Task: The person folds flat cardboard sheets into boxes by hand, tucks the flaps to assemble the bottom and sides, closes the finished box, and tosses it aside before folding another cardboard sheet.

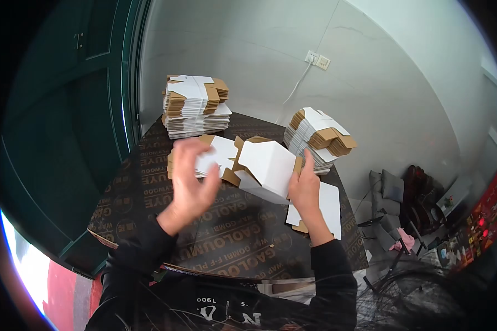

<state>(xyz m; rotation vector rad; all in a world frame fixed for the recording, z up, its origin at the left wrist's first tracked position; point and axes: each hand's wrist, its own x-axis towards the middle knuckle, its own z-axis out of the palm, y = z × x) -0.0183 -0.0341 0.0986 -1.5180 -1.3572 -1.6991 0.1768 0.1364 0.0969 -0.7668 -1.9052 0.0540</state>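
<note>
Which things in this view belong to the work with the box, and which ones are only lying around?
Belong to the work:
white box, held by the right hand
left hand, open beside it
left stack and right stack of flat cartons, probably
dark table

Only lying around:
pink cloth
grey cushion

- Left hand [192, 179] open and blurred, thumb spread from curved fingers.
- Right hand [305, 187] closed in a grip, index finger extended.
- Both wrists [171, 219] bare; black sleeves [334, 276] cover the forearms.
</note>
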